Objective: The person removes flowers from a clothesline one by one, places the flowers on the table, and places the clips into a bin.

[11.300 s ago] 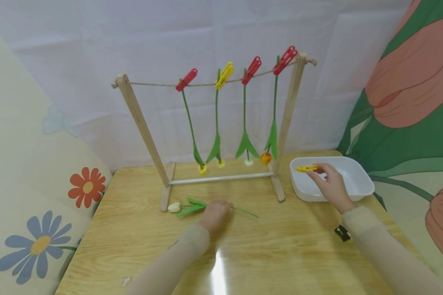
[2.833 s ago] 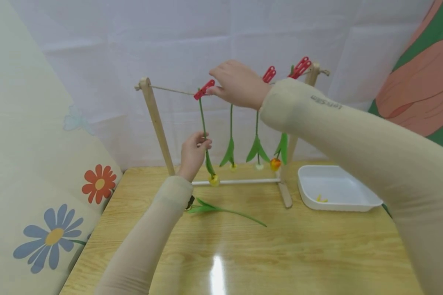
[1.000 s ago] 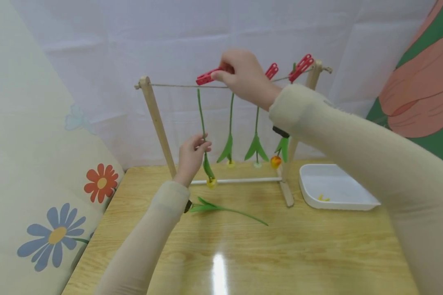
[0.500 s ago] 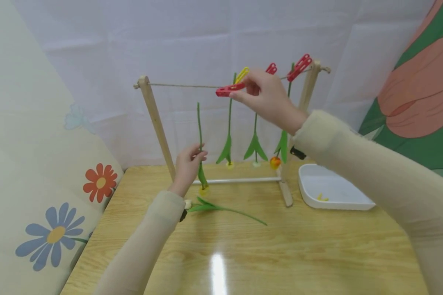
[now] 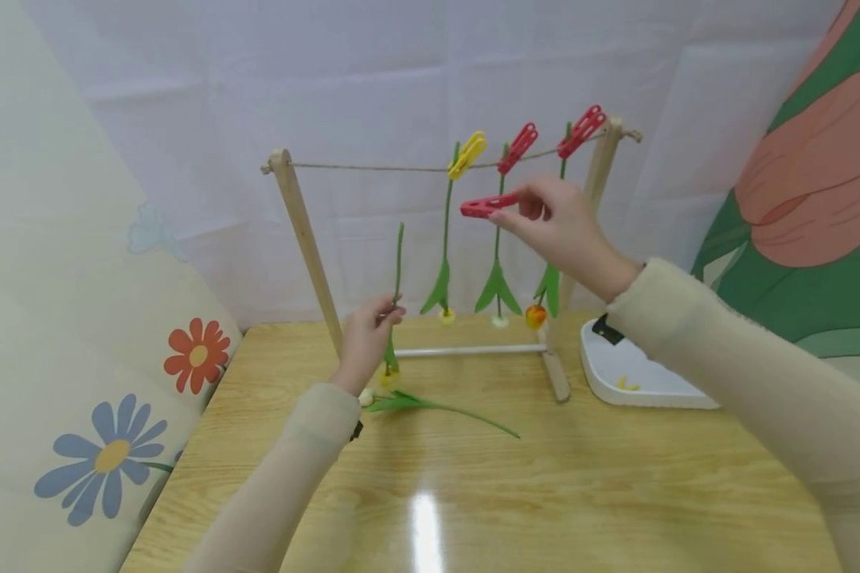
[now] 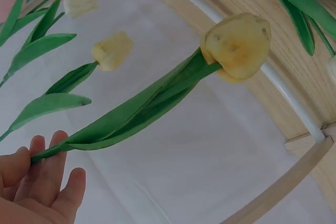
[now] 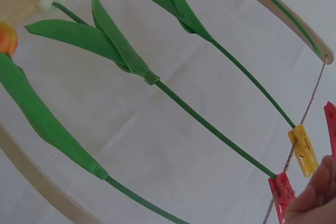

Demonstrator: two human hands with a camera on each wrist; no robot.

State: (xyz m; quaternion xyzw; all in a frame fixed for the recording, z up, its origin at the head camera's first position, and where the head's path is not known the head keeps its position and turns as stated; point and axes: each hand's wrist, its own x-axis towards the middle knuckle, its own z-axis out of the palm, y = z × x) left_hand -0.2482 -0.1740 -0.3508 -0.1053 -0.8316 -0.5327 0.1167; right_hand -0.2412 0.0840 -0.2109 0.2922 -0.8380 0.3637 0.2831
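My left hand pinches the stem of a yellow tulip, its bloom pointing down and its bare stem end below the twine. My right hand holds a red clothespin between thumb and fingers, in front of the hanging flowers. Three tulips still hang upside down from the twine: a yellow one under a yellow clothespin, a white one under a red clothespin, and an orange one at the right under another red clothespin.
Wooden posts and a white bottom rod frame the rack. A white tulip lies on the table before it. At the right, a white tray holds a small yellow clothespin.
The red clothespin has come off the twine and moved right and down with my right hand. My left hand has lowered the freed yellow tulip. Earlier, the yellow clothespin went into the tray.
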